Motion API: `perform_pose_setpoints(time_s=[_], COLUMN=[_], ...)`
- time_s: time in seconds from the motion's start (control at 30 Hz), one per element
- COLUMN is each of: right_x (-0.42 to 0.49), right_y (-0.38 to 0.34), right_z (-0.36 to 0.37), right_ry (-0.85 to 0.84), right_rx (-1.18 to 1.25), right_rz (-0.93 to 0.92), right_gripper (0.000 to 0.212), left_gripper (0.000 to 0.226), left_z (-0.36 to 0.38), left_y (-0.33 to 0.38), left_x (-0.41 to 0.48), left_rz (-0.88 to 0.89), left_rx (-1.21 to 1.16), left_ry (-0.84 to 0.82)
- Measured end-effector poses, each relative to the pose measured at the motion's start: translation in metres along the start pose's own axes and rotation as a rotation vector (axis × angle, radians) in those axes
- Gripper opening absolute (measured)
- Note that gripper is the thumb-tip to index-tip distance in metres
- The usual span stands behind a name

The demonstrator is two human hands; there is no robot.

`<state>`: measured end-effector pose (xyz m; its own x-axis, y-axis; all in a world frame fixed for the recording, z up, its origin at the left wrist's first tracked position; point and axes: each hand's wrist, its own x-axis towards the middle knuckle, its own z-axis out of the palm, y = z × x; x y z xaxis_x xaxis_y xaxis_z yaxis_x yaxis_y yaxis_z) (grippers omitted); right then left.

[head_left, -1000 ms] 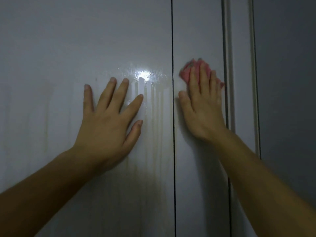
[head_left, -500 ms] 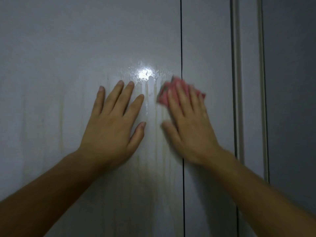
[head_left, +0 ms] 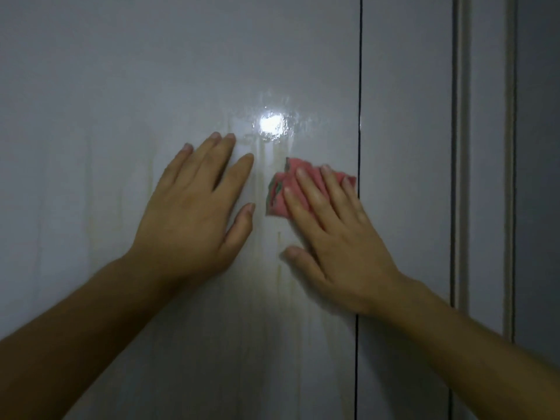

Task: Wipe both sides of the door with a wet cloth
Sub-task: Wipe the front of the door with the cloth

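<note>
A glossy white door [head_left: 127,86] fills the view, with wet streaks and a bright light reflection near its middle. My left hand [head_left: 194,207] lies flat on the door with straight, spread fingers. Just to its right, my right hand [head_left: 336,237] presses a crumpled pink cloth [head_left: 280,195] with a green edge against the door under straight fingers. The cloth sits just left of the dark vertical seam [head_left: 359,86]; most of it is hidden under my fingers.
Right of the seam is a narrower white panel [head_left: 406,116], then a vertical frame moulding [head_left: 485,147] and a darker grey wall [head_left: 539,147] at the far right.
My right hand has slid the cloth leftward and down, from the narrow right panel across the seam onto the wet main panel. My left hand has stayed flat in place.
</note>
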<state>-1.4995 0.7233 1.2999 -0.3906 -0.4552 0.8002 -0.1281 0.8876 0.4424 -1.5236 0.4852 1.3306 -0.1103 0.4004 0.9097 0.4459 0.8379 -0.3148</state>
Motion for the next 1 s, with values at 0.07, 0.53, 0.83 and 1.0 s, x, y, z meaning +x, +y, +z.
perform_pose_setpoints(time_s=[0.07,0.53,0.83,1.0], right_x=[0.014,0.071,0.047,0.112], right_y=[0.009,-0.013,-0.066,-0.049], right_z=[-0.005,-0.016,0.001,-0.022], right_ry=[0.003,0.044,0.021,0.078], right_rx=[-0.014,-0.025,-0.030,0.011], right_rz=[-0.019,0.029,-0.022,0.125], right_gripper=[0.074,0.073,0.074,0.073], left_gripper=[0.066,0.067,0.065,0.067], left_z=[-0.003,-0.012,-0.013,-0.016], left_y=[-0.006,-0.056,-0.080,-0.094], left_x=[-0.003,-0.031,-0.046,-0.056], left_rz=[-0.005,-0.024,0.045,0.044], left_rx=[0.055,0.108,0.080,0.061], left_ry=[-0.003,0.028,0.031,0.038])
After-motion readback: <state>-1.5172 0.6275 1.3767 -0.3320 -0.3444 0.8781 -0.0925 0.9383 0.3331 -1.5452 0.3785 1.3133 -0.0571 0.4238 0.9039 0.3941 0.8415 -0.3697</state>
